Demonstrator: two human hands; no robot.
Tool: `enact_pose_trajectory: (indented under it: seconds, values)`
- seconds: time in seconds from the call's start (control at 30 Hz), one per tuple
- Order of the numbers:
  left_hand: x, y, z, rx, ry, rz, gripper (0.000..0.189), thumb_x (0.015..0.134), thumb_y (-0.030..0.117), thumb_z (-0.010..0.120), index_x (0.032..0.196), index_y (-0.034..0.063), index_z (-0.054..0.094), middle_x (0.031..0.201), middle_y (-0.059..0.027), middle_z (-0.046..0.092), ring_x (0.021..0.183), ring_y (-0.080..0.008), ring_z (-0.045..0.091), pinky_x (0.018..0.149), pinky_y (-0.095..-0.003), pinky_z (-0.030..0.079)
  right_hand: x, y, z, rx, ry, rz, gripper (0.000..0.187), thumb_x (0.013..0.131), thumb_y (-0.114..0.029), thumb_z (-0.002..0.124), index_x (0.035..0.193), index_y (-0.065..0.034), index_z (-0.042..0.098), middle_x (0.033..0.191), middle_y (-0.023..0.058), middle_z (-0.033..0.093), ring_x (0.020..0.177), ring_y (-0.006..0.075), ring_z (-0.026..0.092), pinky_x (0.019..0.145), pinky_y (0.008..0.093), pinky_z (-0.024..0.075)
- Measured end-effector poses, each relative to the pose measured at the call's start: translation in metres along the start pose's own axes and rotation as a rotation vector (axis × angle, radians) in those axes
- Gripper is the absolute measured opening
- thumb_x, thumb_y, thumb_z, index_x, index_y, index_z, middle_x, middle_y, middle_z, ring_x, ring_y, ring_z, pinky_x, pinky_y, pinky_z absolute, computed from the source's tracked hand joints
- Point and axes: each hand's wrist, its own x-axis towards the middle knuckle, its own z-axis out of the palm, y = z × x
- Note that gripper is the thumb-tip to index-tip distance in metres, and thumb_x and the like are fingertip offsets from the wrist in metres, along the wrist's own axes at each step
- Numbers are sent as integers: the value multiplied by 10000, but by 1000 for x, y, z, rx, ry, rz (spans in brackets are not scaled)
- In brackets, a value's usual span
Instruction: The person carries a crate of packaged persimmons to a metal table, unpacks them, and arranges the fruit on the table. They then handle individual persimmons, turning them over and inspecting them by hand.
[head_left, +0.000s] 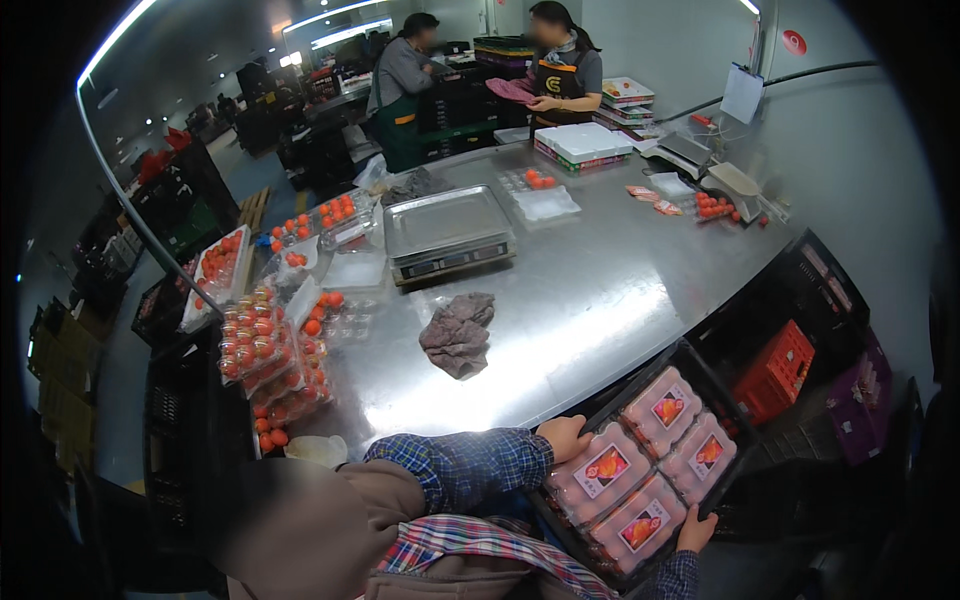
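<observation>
A black plastic crate (731, 480) holds several clear clamshell packs (600, 469) of red fruit, with printed labels on their lids. It stands tilted in view at the lower right, beside the metal table's edge. My left hand (566, 437) grips the crate's near-left rim by the table. My right hand (697, 530) holds the rim on the opposite side, its thumb over the edge. On the steel table (555, 337) lies a crumpled grey-brown cloth (459, 335), and behind it sits a weighing scale (448, 229) with a metal pan.
Stacked packs of tomatoes (259, 337) line the table's left edge. A white foam box (583, 144) and a smaller scale (679, 154) stand at the back. A red crate (776, 371) lies right of the black crate. Two people stand beyond the table.
</observation>
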Motion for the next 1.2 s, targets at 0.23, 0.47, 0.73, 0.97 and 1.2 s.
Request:
enact_pose_trajectory:
  seconds: [0.23,0.47,0.73,0.97,1.2]
  values:
    - [5,-5,1,-98,-19,-10,376,857,374,547,960,19,618,923,-214,652,903,-383,616,806,-455,477,7,10,3,220,-90,-12,484,807,-244,692,1096,118,550,1045,244,632,940,311,614,850,362,463]
    - [10,-9,0,-78,-7,31,351,819,345,582,931,17,639,909,-215,653,872,-376,624,783,-443,485,8,19,5,425,-143,36,522,785,-135,688,1165,165,494,1116,220,600,1005,265,571,907,328,432]
    - [24,-11,-13,67,-6,35,410,807,426,584,913,36,648,893,-206,655,874,-367,630,775,-429,489,-4,-5,-1,431,-115,88,529,756,-97,686,1162,174,482,1153,246,578,1045,289,561,936,344,420]
    - [26,-25,12,-113,-22,75,414,810,432,588,918,34,629,872,-206,648,829,-375,621,741,-436,482,-3,14,10,365,-71,128,510,803,-139,676,1174,154,485,1143,237,579,1023,278,564,918,341,431]
    - [26,-41,18,-195,-98,128,388,873,378,534,1049,33,556,915,-225,630,876,-397,609,766,-467,469,3,-4,-3,121,-94,26,696,799,-429,697,1136,156,530,1104,330,584,1035,434,535,939,416,409]
